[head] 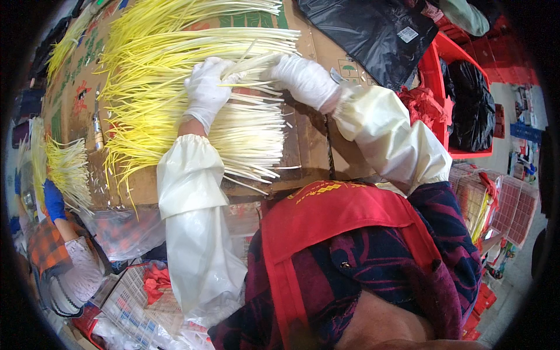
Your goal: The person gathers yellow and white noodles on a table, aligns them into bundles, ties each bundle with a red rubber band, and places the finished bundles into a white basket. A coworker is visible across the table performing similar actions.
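A wide layer of yellow chives (245, 131) lies on flattened cardboard, with yellow leaves to the left and white stalk ends to the right. My left hand (208, 89), in a white glove, rests over the layer and grips a small bunch of chive stalks (249, 65) between thumb and fingers. At that bunch's white ends is my right hand (304, 81), also white-gloved, its fingers closed about the stalks and its fingertips partly hidden. A few stalks stick out below the bunch between both hands. Pale plastic sleeve covers (190, 175) reach up both forearms.
A knife-like tool (97, 129) lies left of the chives on the cardboard (306, 140). Black plastic bags (367, 35) cover the far right corner, beside a red crate (470, 151). At the left, another person's blue-gloved hand (54, 199) is by a smaller chive bundle (70, 170).
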A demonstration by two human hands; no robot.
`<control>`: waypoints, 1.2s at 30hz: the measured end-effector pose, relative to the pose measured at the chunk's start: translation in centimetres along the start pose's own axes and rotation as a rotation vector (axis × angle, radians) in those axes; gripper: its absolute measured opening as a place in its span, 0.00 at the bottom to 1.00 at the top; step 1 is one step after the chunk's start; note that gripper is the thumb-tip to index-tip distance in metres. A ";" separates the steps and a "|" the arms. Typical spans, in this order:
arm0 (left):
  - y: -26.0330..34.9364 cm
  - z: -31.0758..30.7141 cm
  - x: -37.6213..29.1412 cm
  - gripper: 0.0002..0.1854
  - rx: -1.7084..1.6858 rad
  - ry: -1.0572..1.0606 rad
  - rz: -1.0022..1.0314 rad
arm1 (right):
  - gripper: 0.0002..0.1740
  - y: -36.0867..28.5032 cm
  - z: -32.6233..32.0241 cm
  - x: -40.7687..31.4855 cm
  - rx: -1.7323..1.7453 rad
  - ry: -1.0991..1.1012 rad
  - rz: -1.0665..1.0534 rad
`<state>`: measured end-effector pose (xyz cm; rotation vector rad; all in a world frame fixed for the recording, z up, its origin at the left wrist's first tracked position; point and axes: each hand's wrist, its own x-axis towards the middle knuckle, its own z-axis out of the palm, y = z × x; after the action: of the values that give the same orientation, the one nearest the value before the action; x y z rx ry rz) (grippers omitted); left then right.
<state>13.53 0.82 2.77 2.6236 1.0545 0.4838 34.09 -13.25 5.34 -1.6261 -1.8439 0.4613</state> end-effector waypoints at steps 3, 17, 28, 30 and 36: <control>0.1 -0.2 -0.1 0.17 -0.004 -0.022 -0.012 | 0.15 1.2 0.1 -0.1 -0.239 0.020 -0.065; 1.0 -0.4 -0.2 0.21 0.107 0.037 0.008 | 0.12 0.7 2.8 -0.1 -0.316 -0.116 0.030; 1.8 -3.6 -0.9 0.29 -0.194 -0.071 0.123 | 0.10 -1.0 -5.9 -2.9 0.780 -0.066 0.776; 2.4 -6.5 -1.8 0.29 -0.158 -0.060 0.241 | 0.10 -2.4 -6.2 -3.7 0.957 -0.089 0.695; 3.6 -16.9 -6.4 0.23 -0.215 -0.135 0.084 | 0.17 -14.4 2.5 -4.9 0.593 -0.568 0.017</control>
<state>4.62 -4.13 18.16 2.4782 0.8054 0.4073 21.82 -20.25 11.51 -1.1649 -1.8117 1.4406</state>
